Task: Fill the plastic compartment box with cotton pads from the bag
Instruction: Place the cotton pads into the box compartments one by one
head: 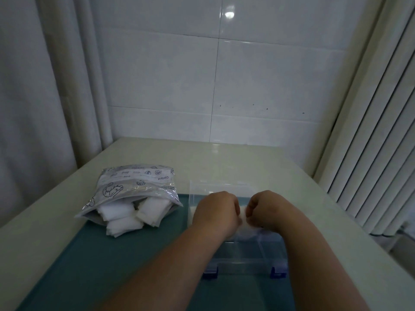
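Teal mat (89, 254) | left grip (216, 212), right grip (265, 209) pinch cotton pad (243, 216) over compartment box (251, 250) | bag (125, 189) lies left

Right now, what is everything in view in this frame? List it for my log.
bag: one, clear with dark printed drawings, left, across the mat's far corner, mouth open
cotton pads: several stacks, white, spilling from the bag's mouth; more held over the box
compartment box: one, clear plastic, on the mat, lid raised at the back
latches: two, blue, box's near edge
mat: one, teal, on the counter
counter: one, cream
wall tiles: white, behind
curtain: pale, left
blinds: white slats, right
left hand: grips pads over the box
right hand: likewise, beside it
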